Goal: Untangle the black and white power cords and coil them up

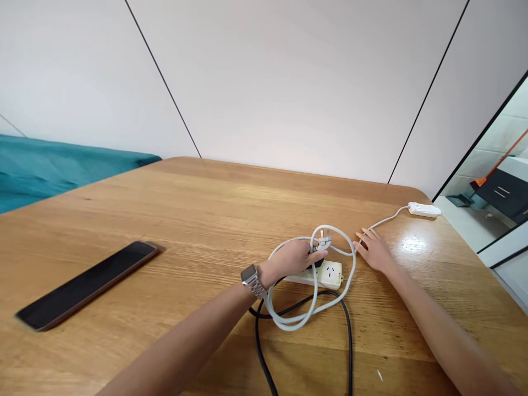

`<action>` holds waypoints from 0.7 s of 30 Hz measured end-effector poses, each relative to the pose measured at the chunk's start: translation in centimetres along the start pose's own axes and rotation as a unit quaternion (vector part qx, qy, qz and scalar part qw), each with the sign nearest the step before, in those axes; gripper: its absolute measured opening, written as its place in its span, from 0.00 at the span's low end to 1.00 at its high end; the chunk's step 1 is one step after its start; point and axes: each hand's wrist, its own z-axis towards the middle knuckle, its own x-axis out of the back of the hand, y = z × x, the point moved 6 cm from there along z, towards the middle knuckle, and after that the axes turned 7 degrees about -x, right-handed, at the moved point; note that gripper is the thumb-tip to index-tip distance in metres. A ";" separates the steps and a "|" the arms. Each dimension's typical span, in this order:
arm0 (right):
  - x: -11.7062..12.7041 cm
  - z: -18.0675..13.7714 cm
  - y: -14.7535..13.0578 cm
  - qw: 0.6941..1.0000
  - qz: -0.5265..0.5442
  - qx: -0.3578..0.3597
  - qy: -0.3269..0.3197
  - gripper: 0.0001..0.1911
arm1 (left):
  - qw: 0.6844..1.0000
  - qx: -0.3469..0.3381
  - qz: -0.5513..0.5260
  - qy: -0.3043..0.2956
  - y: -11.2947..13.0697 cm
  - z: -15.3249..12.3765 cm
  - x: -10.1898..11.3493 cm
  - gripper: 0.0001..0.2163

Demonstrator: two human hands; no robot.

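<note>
A pale cable (291, 328) lies in loose loops around a white power strip (334, 282), one socket (330, 271) showing; a pale plug (324, 243) near it points prongs (322, 234) upward; a slimmer white block (424, 210) lies well apart.

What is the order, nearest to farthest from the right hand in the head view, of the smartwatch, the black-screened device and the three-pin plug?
1. Three-pin plug: just left of the right hand.
2. Smartwatch: farther left, strapped on behind the left hand.
3. Black-screened device: lying at the far left.
</note>
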 end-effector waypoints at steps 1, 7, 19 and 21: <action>-0.1 -0.6 -0.4 1.000 0.004 0.016 0.005 0.29 | 0.999 0.005 -0.041 -0.025 -0.3 -0.1 -0.1 0.26; -0.4 -4.3 -2.5 0.997 0.012 0.074 0.010 0.28 | 0.992 0.046 -0.095 -0.064 -1.0 -1.0 2.0 0.30; 1.2 -6.5 -4.3 0.992 0.046 0.050 0.107 0.17 | 0.906 -0.328 0.252 0.088 6.9 -7.5 0.0 0.32; 1.3 -6.7 -4.3 0.988 0.084 0.071 0.110 0.17 | 0.900 -0.330 0.275 0.071 6.0 -6.9 -1.7 0.46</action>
